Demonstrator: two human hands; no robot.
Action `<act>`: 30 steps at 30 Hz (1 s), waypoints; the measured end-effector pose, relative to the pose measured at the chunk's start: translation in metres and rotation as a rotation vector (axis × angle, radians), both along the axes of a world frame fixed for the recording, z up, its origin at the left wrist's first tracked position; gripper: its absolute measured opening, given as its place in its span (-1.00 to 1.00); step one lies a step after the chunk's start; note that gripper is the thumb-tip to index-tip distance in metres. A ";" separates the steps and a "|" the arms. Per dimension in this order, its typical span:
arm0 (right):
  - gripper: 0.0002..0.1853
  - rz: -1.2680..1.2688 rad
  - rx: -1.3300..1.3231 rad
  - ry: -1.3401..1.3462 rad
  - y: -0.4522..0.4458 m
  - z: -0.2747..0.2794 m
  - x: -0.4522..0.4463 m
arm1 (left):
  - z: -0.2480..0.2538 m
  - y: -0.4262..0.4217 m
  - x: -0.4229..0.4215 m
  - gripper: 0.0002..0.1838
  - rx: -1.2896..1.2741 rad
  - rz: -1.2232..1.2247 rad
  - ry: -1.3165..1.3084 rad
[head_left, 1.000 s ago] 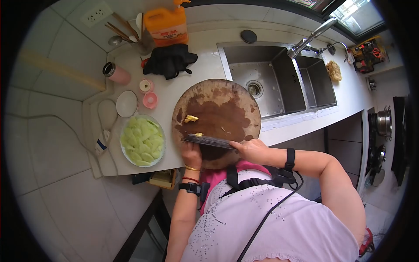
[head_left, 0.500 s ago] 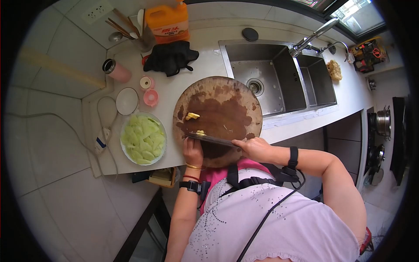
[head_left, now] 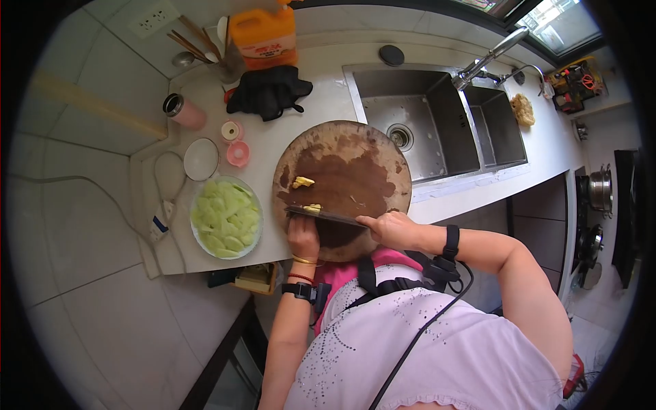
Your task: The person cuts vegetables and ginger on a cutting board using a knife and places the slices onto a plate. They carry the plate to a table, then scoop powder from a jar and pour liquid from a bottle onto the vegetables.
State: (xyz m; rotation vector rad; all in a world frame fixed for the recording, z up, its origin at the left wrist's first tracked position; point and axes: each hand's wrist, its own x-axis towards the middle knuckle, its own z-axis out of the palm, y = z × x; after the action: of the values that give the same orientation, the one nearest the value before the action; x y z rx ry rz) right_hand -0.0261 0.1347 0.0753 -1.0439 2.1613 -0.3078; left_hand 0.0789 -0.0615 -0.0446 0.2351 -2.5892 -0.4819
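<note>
A round wooden cutting board [head_left: 369, 147], stained dark and wet, lies in front of me at the counter's edge. My right hand [head_left: 393, 229] is closed around the handle of a knife [head_left: 328, 216], its dark blade pointing left across the lower board. At the blade's left end, my left hand [head_left: 302, 236] has its fingers curled; the blade hides the fingertips and whatever they hold. Just beyond the blade lie small yellow pieces [head_left: 313, 207], perhaps ginger. Farther up the board is another yellow lump [head_left: 303, 182].
Left of the board stands a bowl [head_left: 260, 222] of pale green slices. Behind it are a white lid [head_left: 201, 159], a pink lid [head_left: 237, 154], a pink flask [head_left: 184, 111] and a black cloth [head_left: 270, 92]. A steel double sink [head_left: 403, 109] adjoins on the right.
The knife and my right hand have shifted slightly left. My left hand stays at the blade's left end, and the upper yellow lump keeps its place on the board.
</note>
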 end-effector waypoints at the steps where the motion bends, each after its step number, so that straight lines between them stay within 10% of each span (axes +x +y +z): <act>1: -0.54 -0.007 0.005 -0.013 0.001 0.001 0.000 | 0.001 -0.001 -0.001 -0.80 -0.004 0.001 0.001; 30: -0.56 -0.035 0.005 -0.025 -0.003 -0.003 -0.002 | 0.002 -0.002 -0.002 -0.85 -0.007 0.018 0.101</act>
State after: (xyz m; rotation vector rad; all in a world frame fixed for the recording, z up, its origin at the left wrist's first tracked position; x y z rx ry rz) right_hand -0.0286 0.1321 0.0718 -0.9954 2.1587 -0.3294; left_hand 0.0765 -0.0639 -0.0426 0.2258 -2.4882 -0.4668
